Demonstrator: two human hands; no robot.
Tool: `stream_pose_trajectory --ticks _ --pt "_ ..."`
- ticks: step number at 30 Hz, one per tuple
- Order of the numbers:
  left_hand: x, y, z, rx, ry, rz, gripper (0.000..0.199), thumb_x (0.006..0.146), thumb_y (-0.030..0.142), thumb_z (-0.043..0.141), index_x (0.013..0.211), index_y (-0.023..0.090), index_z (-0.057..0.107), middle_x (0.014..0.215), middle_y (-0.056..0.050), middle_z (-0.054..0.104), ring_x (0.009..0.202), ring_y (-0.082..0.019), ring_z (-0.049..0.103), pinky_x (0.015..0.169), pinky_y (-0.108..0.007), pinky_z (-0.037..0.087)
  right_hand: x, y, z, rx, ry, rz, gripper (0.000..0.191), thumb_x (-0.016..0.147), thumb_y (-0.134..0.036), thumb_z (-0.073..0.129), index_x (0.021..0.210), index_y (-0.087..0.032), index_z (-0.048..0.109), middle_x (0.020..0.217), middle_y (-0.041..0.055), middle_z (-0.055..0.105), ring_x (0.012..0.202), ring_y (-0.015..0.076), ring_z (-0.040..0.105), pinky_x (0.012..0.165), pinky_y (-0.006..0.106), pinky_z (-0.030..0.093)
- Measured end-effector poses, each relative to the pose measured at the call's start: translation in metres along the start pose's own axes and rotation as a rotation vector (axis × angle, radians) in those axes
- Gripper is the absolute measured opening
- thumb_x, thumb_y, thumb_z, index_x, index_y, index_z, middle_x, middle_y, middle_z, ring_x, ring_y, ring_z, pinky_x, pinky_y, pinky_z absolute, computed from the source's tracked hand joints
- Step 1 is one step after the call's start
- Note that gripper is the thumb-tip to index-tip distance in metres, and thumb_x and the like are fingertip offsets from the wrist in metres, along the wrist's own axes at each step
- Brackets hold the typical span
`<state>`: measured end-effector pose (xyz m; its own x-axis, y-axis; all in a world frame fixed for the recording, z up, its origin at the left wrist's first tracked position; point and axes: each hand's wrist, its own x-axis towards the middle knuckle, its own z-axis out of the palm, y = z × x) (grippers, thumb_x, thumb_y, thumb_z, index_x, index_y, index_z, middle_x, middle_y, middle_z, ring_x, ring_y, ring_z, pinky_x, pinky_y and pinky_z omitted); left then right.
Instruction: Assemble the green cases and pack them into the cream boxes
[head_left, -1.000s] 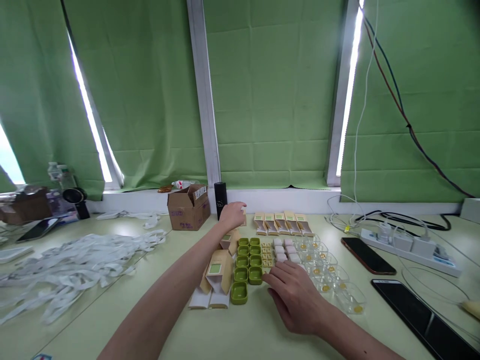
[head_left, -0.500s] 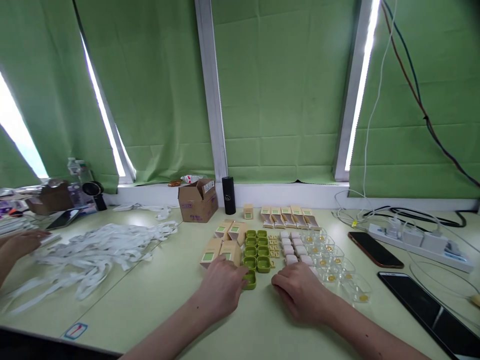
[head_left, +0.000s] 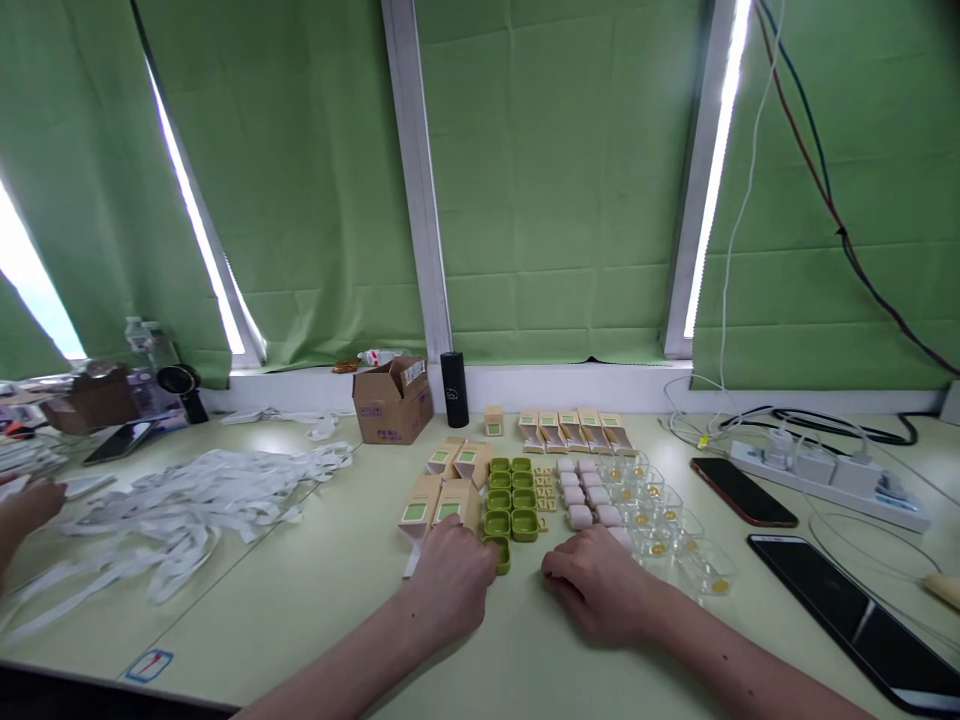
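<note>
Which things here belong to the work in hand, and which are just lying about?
Likely in the work, laid out in rows:
- paper boxes
- green trays
- pale blocks
- clear cups
- small yellow pieces

Probably lying about:
- phones
- power strip
- black cylinder
- carton

Single head view, facing forward and down over table (head_left: 255, 610)

**Greens, Browns, Pink and White**

Plain green covers the blinds (head_left: 555, 180); the table (head_left: 337, 620) is pale greenish cream. The small trays (head_left: 524, 525) are olive, the cartons (head_left: 456, 500) tan with white-edged green labels (head_left: 413, 512). Pale pink marks the blocks (head_left: 579, 516), white the tangled strips (head_left: 217, 490). Purple print patterns the brown box (head_left: 391, 405).
</note>
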<state>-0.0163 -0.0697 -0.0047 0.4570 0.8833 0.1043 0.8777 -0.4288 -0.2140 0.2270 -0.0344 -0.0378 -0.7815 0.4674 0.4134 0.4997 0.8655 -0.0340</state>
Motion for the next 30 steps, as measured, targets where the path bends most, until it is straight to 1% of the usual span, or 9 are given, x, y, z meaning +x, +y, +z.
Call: stream_pose_trajectory --ticks 4,7,11,15,19,22,24,27,30 --pt "0.004 0.004 -0.004 0.039 0.005 0.02 0.012 0.075 0.009 0.065 0.075 0.02 0.067 0.072 -0.011 0.074 0.07 -0.03 0.071 0.071 -0.04 0.046 0.0 0.003 0.001 0.001 0.014 0.016 0.011 0.085 -0.015 0.06 0.076 -0.021 0.058 0.069 0.0008 0.07 0.057 0.0152 0.057 0.057 0.031 0.025" --pt "0.008 0.008 -0.009 0.011 0.098 0.057 0.015 0.075 0.006 0.063 0.078 0.021 0.065 0.071 -0.01 0.072 0.068 -0.029 0.068 0.069 -0.04 0.045 0.001 0.008 0.0 0.037 0.131 0.06 0.007 0.087 -0.016 0.059 0.091 -0.021 0.062 0.081 0.0031 0.073 0.068 0.0191 0.065 0.061 0.031 0.035" --pt "0.017 0.017 -0.02 -0.014 0.267 0.133 0.021 0.073 0.0 0.059 0.076 0.021 0.061 0.07 -0.009 0.07 0.068 -0.027 0.066 0.072 -0.04 0.044 0.002 0.016 -0.005 0.148 0.39 0.12 0.031 0.092 -0.02 0.06 0.122 -0.021 0.053 0.113 0.0118 0.071 0.091 0.0249 0.068 0.069 0.034 0.051" --pt "0.031 0.027 -0.028 0.023 0.386 0.214 0.025 0.073 -0.003 0.054 0.076 0.021 0.06 0.069 -0.009 0.069 0.068 -0.026 0.064 0.072 -0.041 0.042 0.002 0.021 -0.003 0.295 0.503 0.139 0.046 0.093 -0.022 0.062 0.135 -0.024 0.046 0.129 0.0144 0.066 0.09 0.0238 0.069 0.068 0.035 0.059" --pt "0.046 0.029 -0.034 -0.008 0.445 0.268 0.02 0.08 0.002 0.053 0.078 0.021 0.062 0.068 -0.009 0.068 0.067 -0.025 0.062 0.071 -0.041 0.041 0.004 0.025 0.003 0.406 0.566 0.21 0.044 0.094 -0.019 0.06 0.136 -0.026 0.049 0.125 0.0115 0.067 0.077 0.0199 0.069 0.07 0.038 0.064" --pt "0.056 0.022 -0.044 -0.121 0.501 0.32 0.015 0.084 0.01 0.056 0.089 0.02 0.066 0.071 -0.006 0.068 0.068 -0.023 0.063 0.075 -0.041 0.041 0.007 0.027 0.002 0.513 0.668 0.241 0.039 0.096 -0.02 0.06 0.133 -0.027 0.051 0.126 0.0121 0.066 0.096 0.0243 0.071 0.073 0.038 0.066" --pt "0.062 0.014 -0.053 -0.264 0.591 0.285 0.017 0.086 0.014 0.057 0.098 0.021 0.067 0.072 -0.004 0.068 0.069 -0.023 0.062 0.077 -0.041 0.043 0.009 0.028 0.0 0.559 0.729 0.254 0.039 0.096 -0.021 0.061 0.133 -0.028 0.051 0.126 0.0123 0.065 0.107 0.0267 0.069 0.072 0.037 0.067" --pt "0.068 0.005 -0.061 -0.459 0.749 0.231 0.025 0.086 0.011 0.055 0.107 0.021 0.065 0.085 -0.007 0.071 0.083 -0.025 0.065 0.081 -0.042 0.049 0.01 0.027 -0.002 0.586 0.763 0.261 0.038 0.096 -0.021 0.061 0.132 -0.029 0.05 0.127 0.0121 0.065 0.112 0.0272 0.068 0.07 0.036 0.067" --pt "0.066 0.003 -0.057 -0.528 0.821 0.285 0.037 0.082 0.006 0.056 0.114 0.023 0.062 0.101 -0.009 0.071 0.099 -0.029 0.065 0.089 -0.047 0.053 0.01 0.026 -0.003 0.575 0.759 0.264 0.036 0.098 -0.024 0.061 0.132 -0.029 0.051 0.128 0.0125 0.066 0.112 0.0275 0.069 0.069 0.036 0.066"
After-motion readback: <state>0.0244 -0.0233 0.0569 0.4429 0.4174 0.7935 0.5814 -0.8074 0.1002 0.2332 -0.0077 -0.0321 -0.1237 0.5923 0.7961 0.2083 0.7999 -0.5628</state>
